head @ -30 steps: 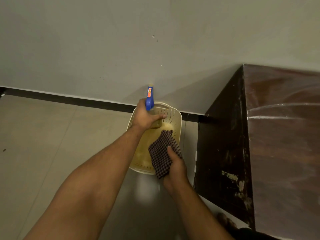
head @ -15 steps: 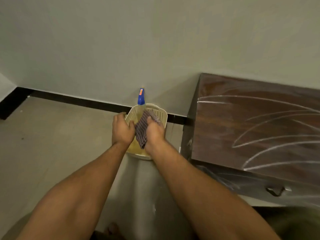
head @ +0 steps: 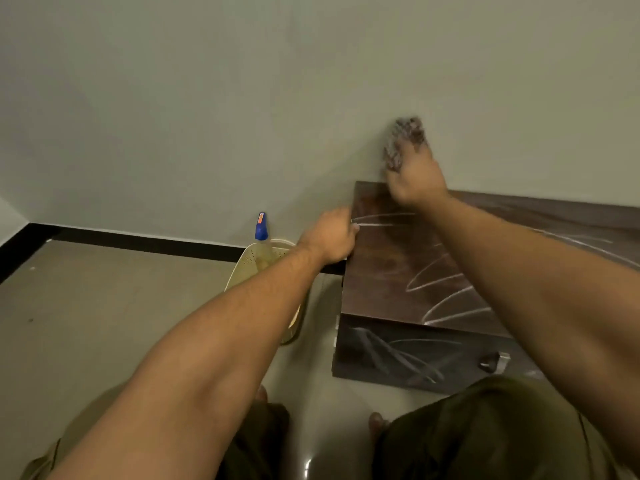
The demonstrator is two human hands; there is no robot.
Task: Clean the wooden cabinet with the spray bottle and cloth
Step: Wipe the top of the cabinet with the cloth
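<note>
From the head camera I see one cream basket (head: 242,268) on the floor (head: 104,323) by the wall (head: 207,98). One spray bottle (head: 261,233) with a blue head stands upright in it; what else it holds I cannot tell.

One dark wooden cabinet (head: 381,278) stands just beside the basket, against the wall. White curved streaks cross its top and front.

The right hand (head: 414,174) is raised over the back corner of the cabinet, its fingers closed around one checked cloth (head: 403,140), which is blurred. The left hand (head: 329,240) grips the left edge of the cabinet, fingers curled.
</note>
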